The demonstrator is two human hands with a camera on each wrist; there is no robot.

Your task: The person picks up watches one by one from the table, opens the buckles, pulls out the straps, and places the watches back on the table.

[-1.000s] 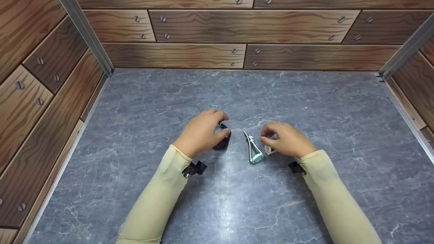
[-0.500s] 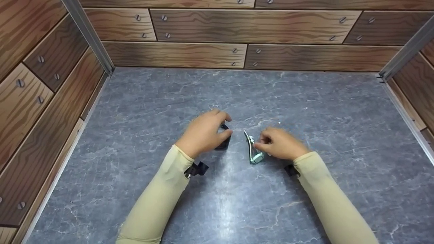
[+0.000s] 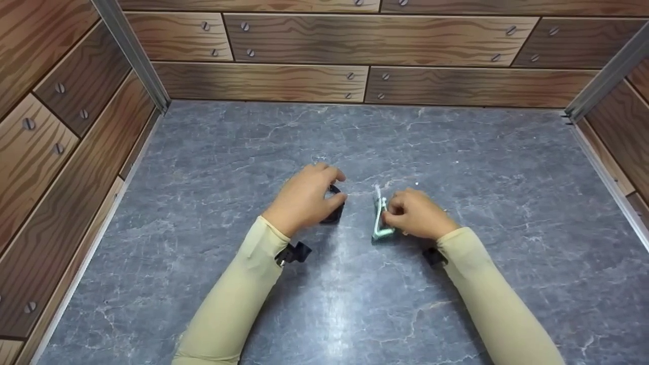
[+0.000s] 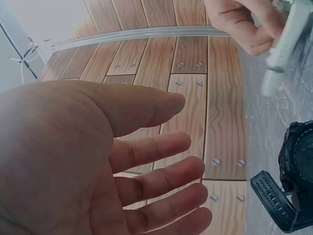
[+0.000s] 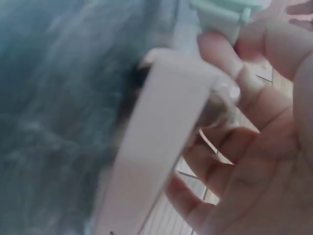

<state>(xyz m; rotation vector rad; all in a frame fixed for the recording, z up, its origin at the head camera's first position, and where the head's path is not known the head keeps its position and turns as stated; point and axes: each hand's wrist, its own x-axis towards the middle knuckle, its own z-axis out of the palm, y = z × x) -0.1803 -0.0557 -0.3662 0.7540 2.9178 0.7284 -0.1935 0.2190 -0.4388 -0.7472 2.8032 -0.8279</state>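
My left hand (image 3: pixel 304 200) hovers beside a black digital wristwatch (image 4: pixel 304 159), its fingers spread and nothing in them. The watch stands on the grey tabletop, its dark strap (image 4: pixel 272 198) curving out to one side. Thumb and forefinger of my right hand (image 3: pixel 418 215) pinch a slim mint-green and white tool (image 3: pixel 377 218). In the left wrist view its pale narrow tip (image 4: pixel 270 81) points down toward the table. A pale pinkish-white bar with a small metal part (image 5: pixel 156 117) appears close below the right fingers in the right wrist view, blurred; in the head view the hand mostly hides it.
The grey marbled tabletop (image 3: pixel 253 142) is bounded by wood-patterned walls (image 3: pixel 299 81) at the back and both sides. Metal corner posts (image 3: pixel 137 61) stand at the back. A tiny white speck (image 3: pixel 417 183) lies beyond the right hand.
My right hand has moved left from over the pale bar to the mint-green tool and pinched it. The tool has turned and tilted up. My left hand has hardly moved.
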